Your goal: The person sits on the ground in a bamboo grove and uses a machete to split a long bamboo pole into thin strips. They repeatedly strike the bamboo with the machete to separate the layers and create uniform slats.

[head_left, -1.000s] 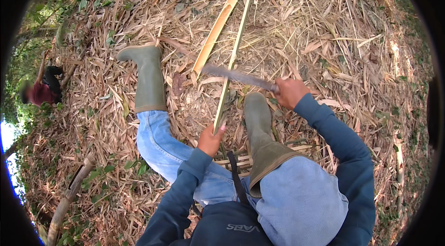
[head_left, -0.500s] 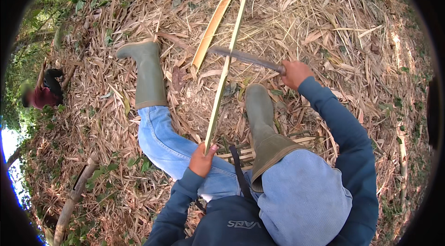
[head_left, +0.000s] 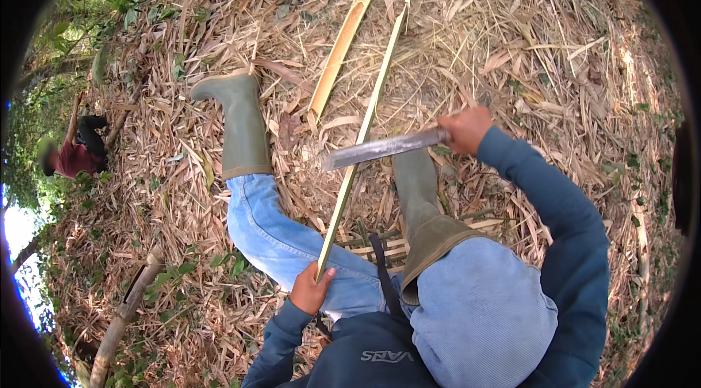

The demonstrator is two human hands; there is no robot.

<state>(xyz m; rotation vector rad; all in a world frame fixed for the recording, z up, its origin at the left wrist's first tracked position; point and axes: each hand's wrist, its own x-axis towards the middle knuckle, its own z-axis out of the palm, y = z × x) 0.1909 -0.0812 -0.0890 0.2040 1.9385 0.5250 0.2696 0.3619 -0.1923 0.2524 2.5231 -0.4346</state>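
My left hand is closed around the near end of a long, thin bamboo strip, close to my left thigh. The strip slants away from me, up and to the right, over the littered ground. My right hand grips the handle of a machete, most of the handle being hidden in the fist. Its broad grey blade points left and lies across the strip around mid-length, passing over it in the picture. Whether the edge touches the strip I cannot tell.
A split, hollow bamboo piece lies beyond my boots. My green rubber boots rest on dry leaves. Several cut strips lie between my legs. A log is at lower left. Another person is at far left among greenery.
The machete has come nearer to me along the strip, and its blade now shows its flat side. My left hand has drawn slightly back with the strip.
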